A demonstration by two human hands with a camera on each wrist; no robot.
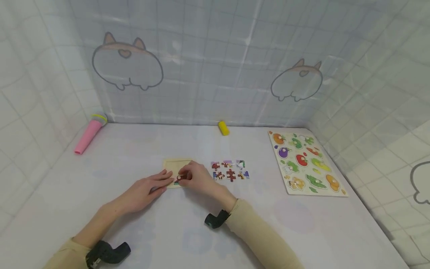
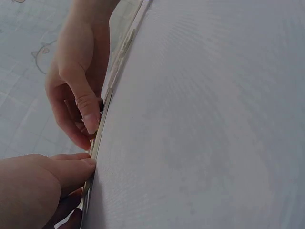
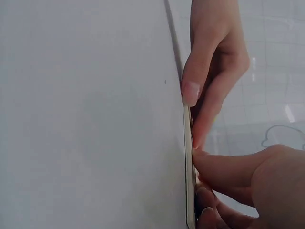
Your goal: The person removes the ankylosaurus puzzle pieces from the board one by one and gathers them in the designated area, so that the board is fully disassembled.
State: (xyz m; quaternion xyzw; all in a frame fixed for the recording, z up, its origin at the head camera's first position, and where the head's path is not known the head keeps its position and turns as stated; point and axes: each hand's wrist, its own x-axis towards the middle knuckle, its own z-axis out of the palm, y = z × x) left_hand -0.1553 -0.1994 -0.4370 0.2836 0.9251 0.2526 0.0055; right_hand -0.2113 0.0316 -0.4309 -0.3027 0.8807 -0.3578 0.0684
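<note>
A small pale wooden puzzle tray (image 1: 170, 165) lies on the table in the head view, with dark red puzzle pieces (image 1: 180, 178) in its lower part. My left hand (image 1: 147, 189) rests its extended fingers on the tray's left side, and its thumb is by the near edge. Over the tray's right part, my right hand (image 1: 199, 180) pinches a puzzle piece between thumb and curled fingers; the fingers hide most of that piece. Both wrist views show the tray edge-on, with the left thumb (image 3: 191, 93) at the rim and the right hand (image 2: 78, 95) close beside the left.
Right of the tray lie several loose jigsaw pieces (image 1: 230, 175). A vegetable peg board (image 1: 283, 179) sits farther right. At the back are a yellow cylinder (image 1: 223, 128) and, on the left, a pink toy microphone (image 1: 89, 136). Patterned curtains (image 1: 208, 74) enclose the table.
</note>
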